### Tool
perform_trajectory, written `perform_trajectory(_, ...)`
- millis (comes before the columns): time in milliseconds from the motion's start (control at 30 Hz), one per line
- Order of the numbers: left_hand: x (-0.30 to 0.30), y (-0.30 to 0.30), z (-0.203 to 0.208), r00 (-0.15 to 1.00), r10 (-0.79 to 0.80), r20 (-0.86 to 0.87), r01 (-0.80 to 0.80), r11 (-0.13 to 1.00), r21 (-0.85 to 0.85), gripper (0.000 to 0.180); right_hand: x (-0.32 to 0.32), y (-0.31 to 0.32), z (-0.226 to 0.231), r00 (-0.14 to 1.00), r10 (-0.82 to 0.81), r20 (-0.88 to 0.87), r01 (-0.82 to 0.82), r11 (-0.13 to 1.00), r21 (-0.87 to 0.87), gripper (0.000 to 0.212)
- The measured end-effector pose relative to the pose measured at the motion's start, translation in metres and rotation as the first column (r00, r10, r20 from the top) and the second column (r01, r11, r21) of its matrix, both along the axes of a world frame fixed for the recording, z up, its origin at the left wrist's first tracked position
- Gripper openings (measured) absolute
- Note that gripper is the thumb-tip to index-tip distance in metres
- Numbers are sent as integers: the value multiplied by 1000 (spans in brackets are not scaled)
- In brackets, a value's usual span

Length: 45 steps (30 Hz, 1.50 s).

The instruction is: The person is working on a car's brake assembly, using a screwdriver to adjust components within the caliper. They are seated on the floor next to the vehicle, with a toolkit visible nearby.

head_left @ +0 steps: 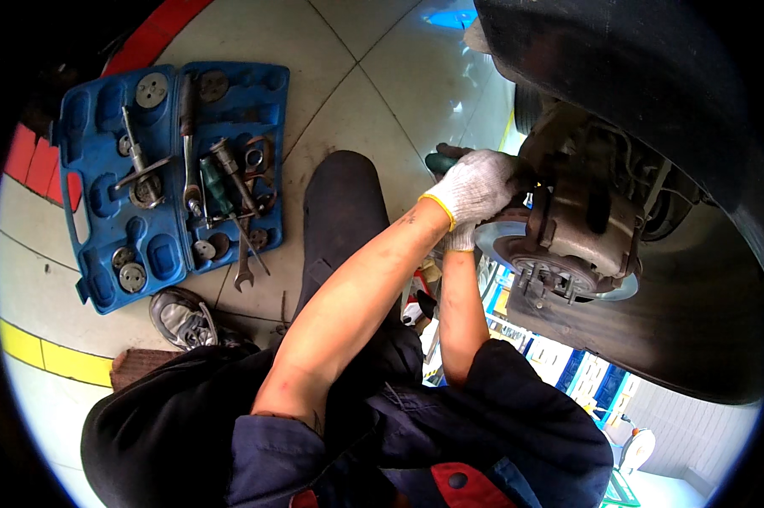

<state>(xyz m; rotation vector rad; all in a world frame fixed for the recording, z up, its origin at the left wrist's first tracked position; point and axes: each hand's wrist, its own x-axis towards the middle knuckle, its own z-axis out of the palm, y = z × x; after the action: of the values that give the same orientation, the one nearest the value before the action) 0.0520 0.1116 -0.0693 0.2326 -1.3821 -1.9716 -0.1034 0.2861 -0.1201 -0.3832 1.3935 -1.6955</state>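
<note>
My left hand [477, 184], in a whitish knit glove with a yellow cuff, is curled against the inner side of a rusty brake caliper [598, 216]. Its fingertips merge with the dark parts there, so what they grip is hidden. Beneath it my right hand [460, 238], also gloved, shows only at the wrist; its fingers are out of sight. A dark green, rounded object [441, 161] pokes out beyond the left hand; its kind is unclear. Below the caliper sit the brake disc [500, 237] and the hub [555, 275] with its studs.
At left on the tiled floor lies an open blue tool case [102, 275] holding round metal discs, a ratchet [188, 135] and a green-handled screwdriver [218, 186]. A wrench [244, 267] rests by it. The dark wheel arch [619, 76] overhangs at upper right. My knee [344, 182] is bent between.
</note>
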Motion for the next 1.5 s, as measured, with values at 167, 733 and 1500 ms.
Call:
perform_trajectory(167,10,-2,3,996,-61,-58,67,993,97,29,10,13,-1,1000,-22,21,22,1000,-5,60)
perform_trajectory(733,4,-2,2,997,71,-30,-73,995,-67,28,2,25,-10,998,-36,55,39,998,-55,60)
perform_trajectory(1500,-9,15,3,989,142,-34,-144,989,-37,33,-41,77,-22,977,-57,208,91,983,-160,60)
